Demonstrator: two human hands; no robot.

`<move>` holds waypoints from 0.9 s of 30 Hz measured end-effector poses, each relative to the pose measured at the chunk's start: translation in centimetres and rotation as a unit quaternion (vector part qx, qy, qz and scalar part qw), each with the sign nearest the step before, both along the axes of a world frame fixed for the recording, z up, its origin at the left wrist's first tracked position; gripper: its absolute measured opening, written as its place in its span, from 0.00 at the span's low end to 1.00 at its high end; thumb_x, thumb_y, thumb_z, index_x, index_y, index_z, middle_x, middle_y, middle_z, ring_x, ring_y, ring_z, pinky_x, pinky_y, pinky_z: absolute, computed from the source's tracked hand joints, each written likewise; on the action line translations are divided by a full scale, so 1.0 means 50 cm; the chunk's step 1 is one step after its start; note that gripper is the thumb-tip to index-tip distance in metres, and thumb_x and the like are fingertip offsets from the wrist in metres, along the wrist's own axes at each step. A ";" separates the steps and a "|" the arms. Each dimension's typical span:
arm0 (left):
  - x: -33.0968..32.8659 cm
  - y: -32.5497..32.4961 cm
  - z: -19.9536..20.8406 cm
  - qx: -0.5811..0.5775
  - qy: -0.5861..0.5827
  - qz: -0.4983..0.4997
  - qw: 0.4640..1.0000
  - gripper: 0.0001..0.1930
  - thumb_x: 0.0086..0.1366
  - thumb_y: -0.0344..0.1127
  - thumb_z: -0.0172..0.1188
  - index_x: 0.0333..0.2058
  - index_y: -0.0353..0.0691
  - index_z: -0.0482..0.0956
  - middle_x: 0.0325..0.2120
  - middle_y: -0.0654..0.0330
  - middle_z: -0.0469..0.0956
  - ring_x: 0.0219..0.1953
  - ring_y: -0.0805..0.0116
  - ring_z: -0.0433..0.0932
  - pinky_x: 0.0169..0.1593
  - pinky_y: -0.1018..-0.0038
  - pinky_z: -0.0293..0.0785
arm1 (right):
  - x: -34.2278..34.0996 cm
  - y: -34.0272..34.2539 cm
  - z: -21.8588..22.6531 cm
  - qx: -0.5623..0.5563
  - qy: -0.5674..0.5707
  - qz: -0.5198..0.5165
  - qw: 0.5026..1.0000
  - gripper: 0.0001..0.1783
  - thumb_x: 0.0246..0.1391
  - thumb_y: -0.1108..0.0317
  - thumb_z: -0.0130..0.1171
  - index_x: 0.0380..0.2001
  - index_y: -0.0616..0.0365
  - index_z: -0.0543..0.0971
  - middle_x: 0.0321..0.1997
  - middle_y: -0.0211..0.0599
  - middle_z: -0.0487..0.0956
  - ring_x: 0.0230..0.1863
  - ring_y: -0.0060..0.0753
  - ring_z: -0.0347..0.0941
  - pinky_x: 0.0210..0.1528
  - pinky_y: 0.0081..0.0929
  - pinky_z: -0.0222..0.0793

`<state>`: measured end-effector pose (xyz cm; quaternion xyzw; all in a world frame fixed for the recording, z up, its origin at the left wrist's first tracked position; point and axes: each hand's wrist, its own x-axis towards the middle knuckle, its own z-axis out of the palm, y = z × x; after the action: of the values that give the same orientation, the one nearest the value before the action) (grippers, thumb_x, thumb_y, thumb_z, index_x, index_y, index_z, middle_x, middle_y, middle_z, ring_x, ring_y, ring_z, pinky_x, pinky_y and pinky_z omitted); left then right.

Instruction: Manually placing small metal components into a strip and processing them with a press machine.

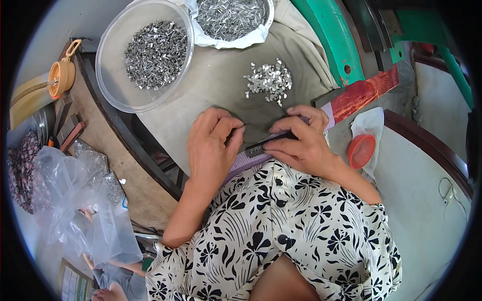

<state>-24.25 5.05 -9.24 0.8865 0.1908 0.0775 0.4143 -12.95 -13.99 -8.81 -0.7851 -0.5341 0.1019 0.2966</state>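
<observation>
Narrow, dark-grey metal bar (255, 150) near, by purple checked cloth (242, 161); right hand (305, 143) grips its right part; left hand (210, 144) pinched, contents hidden; bar probably stiff, light, best held by ends

Dark bar (255, 150) partly out of sight behind the right-hand grip (306, 144)

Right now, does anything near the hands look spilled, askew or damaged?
One thing: small silver pieces lie heaped loose on the cloth beyond the right hand, with a few strays at the edge, while other metal pieces sit in the clear tub. That may be deliberate. I see no plain damage.
</observation>
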 end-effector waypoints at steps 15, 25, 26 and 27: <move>-0.043 -0.032 0.023 -0.036 -0.029 -0.029 0.998 0.10 0.48 0.24 0.71 0.30 0.40 0.82 0.34 0.60 0.77 0.37 0.61 0.75 0.42 0.68 0.69 | 0.094 0.140 0.009 0.010 -0.133 -0.019 0.991 0.05 0.40 0.65 0.67 0.24 0.51 0.82 0.46 0.25 0.77 0.58 0.37 0.65 0.60 0.42 0.51; -0.048 -0.060 -0.010 0.007 -0.033 -0.064 0.997 0.13 0.48 0.31 0.74 0.33 0.44 0.81 0.36 0.64 0.76 0.41 0.62 0.73 0.44 0.66 0.63 | 0.082 0.130 0.004 0.000 -0.162 -0.013 0.987 0.05 0.40 0.66 0.61 0.25 0.50 0.81 0.46 0.25 0.77 0.58 0.35 0.65 0.61 0.40 0.50; -0.049 -0.059 -0.009 0.008 -0.032 -0.064 0.997 0.13 0.48 0.31 0.74 0.33 0.44 0.81 0.36 0.64 0.76 0.41 0.62 0.73 0.44 0.66 0.63 | 0.083 0.130 0.004 -0.002 -0.156 -0.009 0.988 0.05 0.40 0.66 0.62 0.25 0.50 0.81 0.46 0.25 0.77 0.58 0.35 0.66 0.60 0.40 0.50; -0.050 -0.058 -0.009 0.010 -0.029 -0.069 0.997 0.13 0.49 0.33 0.73 0.34 0.45 0.81 0.37 0.65 0.76 0.41 0.62 0.73 0.44 0.66 0.64 | 0.084 0.130 0.005 -0.003 -0.151 -0.005 0.989 0.05 0.40 0.66 0.63 0.25 0.50 0.81 0.46 0.24 0.77 0.58 0.35 0.66 0.60 0.41 0.49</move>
<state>-26.77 2.13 -9.67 0.8989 0.1160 0.0760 0.4156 -8.75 -7.51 -8.57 -0.7952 -0.5684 -0.0174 0.2105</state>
